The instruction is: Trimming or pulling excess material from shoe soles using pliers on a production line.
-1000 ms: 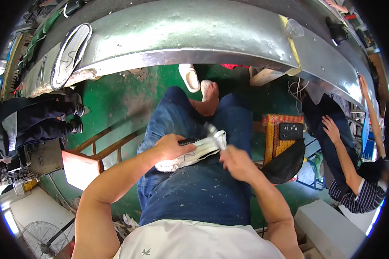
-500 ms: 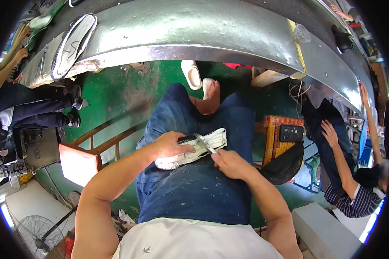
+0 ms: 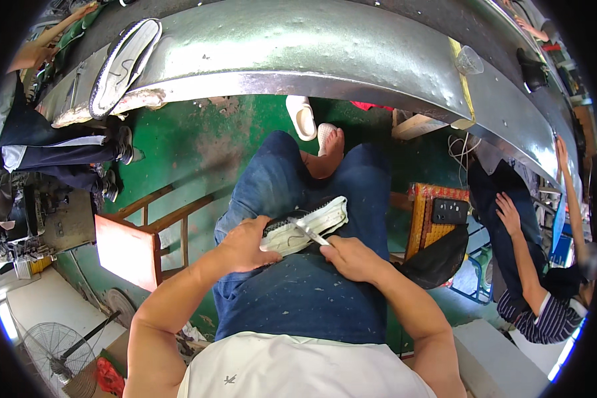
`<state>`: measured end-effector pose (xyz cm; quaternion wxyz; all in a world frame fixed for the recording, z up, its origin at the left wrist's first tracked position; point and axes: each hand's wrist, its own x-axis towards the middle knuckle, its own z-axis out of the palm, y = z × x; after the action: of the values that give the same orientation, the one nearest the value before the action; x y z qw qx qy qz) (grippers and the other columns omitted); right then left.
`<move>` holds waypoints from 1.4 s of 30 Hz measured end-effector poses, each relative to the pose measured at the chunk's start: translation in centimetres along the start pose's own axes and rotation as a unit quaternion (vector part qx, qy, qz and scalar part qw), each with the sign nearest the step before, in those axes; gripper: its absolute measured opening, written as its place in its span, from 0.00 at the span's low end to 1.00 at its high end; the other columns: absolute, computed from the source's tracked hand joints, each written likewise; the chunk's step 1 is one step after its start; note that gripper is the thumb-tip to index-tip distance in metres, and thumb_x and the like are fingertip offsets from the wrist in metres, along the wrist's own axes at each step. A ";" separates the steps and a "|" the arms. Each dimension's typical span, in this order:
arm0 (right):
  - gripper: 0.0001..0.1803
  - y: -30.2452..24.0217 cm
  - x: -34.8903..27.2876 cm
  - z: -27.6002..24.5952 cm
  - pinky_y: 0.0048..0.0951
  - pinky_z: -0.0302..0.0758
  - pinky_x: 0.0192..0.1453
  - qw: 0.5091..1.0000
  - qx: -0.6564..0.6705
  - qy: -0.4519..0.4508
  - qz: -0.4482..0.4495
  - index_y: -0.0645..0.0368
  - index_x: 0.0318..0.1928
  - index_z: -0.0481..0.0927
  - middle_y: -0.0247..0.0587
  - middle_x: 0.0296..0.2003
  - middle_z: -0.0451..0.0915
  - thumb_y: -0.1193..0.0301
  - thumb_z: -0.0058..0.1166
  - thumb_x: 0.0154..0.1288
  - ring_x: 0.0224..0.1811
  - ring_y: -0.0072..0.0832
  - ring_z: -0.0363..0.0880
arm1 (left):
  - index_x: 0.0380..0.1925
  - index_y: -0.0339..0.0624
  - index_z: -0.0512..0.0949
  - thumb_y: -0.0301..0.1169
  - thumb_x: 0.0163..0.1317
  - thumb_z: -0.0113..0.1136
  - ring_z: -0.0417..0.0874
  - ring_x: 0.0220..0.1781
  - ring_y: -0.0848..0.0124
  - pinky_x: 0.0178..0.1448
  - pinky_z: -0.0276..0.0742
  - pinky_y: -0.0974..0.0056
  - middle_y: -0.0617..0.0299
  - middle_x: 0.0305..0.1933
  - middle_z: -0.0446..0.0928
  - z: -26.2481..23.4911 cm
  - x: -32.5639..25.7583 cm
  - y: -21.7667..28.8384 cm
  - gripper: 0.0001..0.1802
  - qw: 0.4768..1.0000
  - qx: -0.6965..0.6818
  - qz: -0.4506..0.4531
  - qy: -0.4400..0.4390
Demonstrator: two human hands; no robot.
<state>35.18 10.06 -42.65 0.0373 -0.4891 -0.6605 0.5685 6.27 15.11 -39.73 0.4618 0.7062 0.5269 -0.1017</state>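
Note:
My left hand (image 3: 245, 245) is closed round one end of a white shoe upper (image 3: 330, 217) with a black stitched edge, resting across my lap. From the right, my right hand (image 3: 353, 259) grips a slim silver bladed tool (image 3: 310, 232). Its tip lies over the upper near the dark edge; whether it touches cannot be made out. The tool's handle is hidden inside my right fist. A similar white shoe upper (image 3: 125, 66) with black edging lies on the metal bench at the far left.
A long metal bench (image 3: 298, 56) runs across ahead of my knees. At left stand a wooden stool (image 3: 129, 249) and a fan (image 3: 56, 351). On the right, a dark phone (image 3: 450, 211) lies on a woven seat beside a black bag (image 3: 438, 259). Co-workers sit on both sides.
My left hand has shifted slightly left and down along the upper, covering its near end. The upper has tilted, and the blade has moved a little left and down.

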 end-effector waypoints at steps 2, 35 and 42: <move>0.23 0.6 -1.4 -0.7 0.46 0.78 0.45 0.997 0.063 0.033 0.031 0.70 0.49 0.76 0.58 0.38 0.83 0.57 0.43 0.81 0.40 0.49 0.84 | 0.58 0.33 0.71 0.47 0.47 0.81 0.82 0.54 0.41 0.59 0.77 0.47 0.36 0.48 0.80 -0.1 -0.5 0.1 0.44 0.997 0.071 -0.024 0.009; 0.12 4.3 -10.6 -2.2 0.39 0.77 0.43 0.961 0.137 0.160 0.182 0.63 0.45 0.77 0.48 0.30 0.82 0.66 0.56 0.72 0.34 0.41 0.83 | 0.75 0.33 0.60 0.38 0.55 0.77 0.76 0.69 0.58 0.68 0.74 0.62 0.40 0.68 0.73 4.8 13.4 6.0 0.52 0.987 -0.010 0.156 0.028; 0.13 2.0 -7.9 -3.7 0.49 0.75 0.49 0.989 0.055 0.036 0.131 0.62 0.46 0.77 0.58 0.35 0.82 0.65 0.55 0.70 0.42 0.58 0.82 | 0.46 0.33 0.85 0.29 0.63 0.67 0.88 0.43 0.52 0.51 0.83 0.59 0.49 0.40 0.85 6.5 9.5 2.4 0.14 0.948 -0.108 0.215 0.208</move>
<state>42.71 7.01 -38.88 0.0137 -0.5887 -0.5567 0.5859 14.56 16.30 -48.04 0.4264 0.7540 0.4549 0.2065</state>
